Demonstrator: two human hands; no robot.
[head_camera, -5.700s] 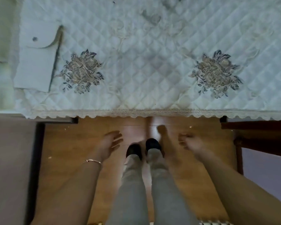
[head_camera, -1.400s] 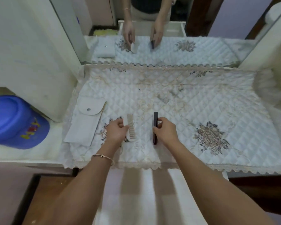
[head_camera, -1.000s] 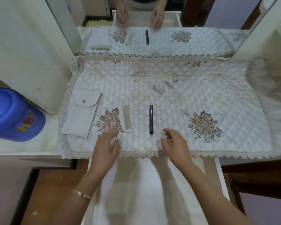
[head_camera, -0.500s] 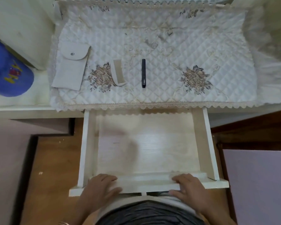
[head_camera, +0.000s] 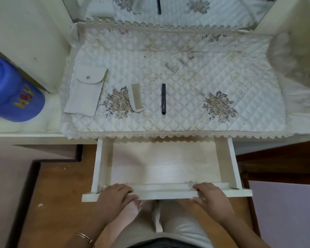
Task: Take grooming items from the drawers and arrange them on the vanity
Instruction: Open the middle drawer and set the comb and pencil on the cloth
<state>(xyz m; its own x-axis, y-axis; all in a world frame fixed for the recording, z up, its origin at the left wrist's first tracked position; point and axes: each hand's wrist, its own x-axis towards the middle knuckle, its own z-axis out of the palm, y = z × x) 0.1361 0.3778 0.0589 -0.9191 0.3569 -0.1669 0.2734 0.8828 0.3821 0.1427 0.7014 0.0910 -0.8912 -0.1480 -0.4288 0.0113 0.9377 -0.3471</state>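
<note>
closest to me, both hands are on the front board of the open drawer (head_camera: 232,163). the left hand (head_camera: 115,197) has its fingers curled over the top edge near the left end. the right hand (head_camera: 210,196) grips the same way near the right end. each holds the board and nothing else. the drawer stands pulled well out from under the vanity (head_camera: 25,137), and no item shows on its pale floor.

beyond it, on the quilted cloth (head_camera: 186,83), lie a pouch (head_camera: 86,92) at the left, a comb (head_camera: 136,97) near its right, and a black pen (head_camera: 163,98) a little further right. all three are apart and roughly parallel.

so i'd say this drawer is done with and the step in hand is closing it. the next move calls for an even push from both hands so it slides in straight. after that, any other drawer would want checking.
</note>
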